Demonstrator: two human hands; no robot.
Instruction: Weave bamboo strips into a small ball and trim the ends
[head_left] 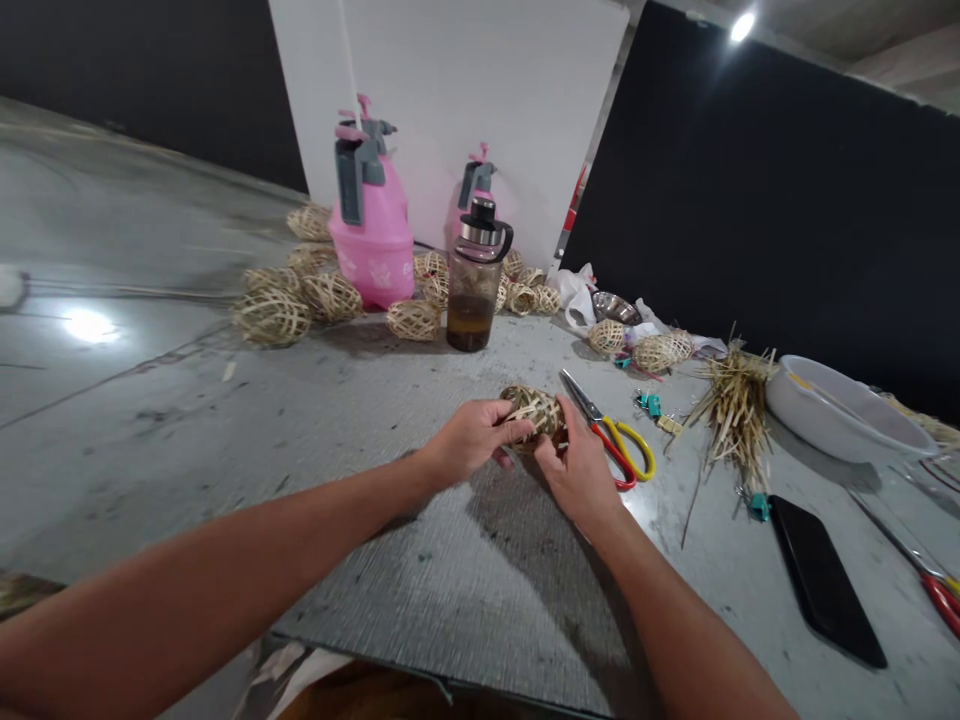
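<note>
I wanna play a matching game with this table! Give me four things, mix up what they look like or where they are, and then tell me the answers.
Things:
1. Bottle
2. Phone
3. Front woven piece
4. Bowl

Clues:
A. White, beside the bundle of dry strips
B. Held between the left hand and the right hand
C. Standing upright, with brownish liquid inside
D. Black, lying flat on the grey table

Right pairs: 1-C, 2-D, 3-B, 4-A
</note>
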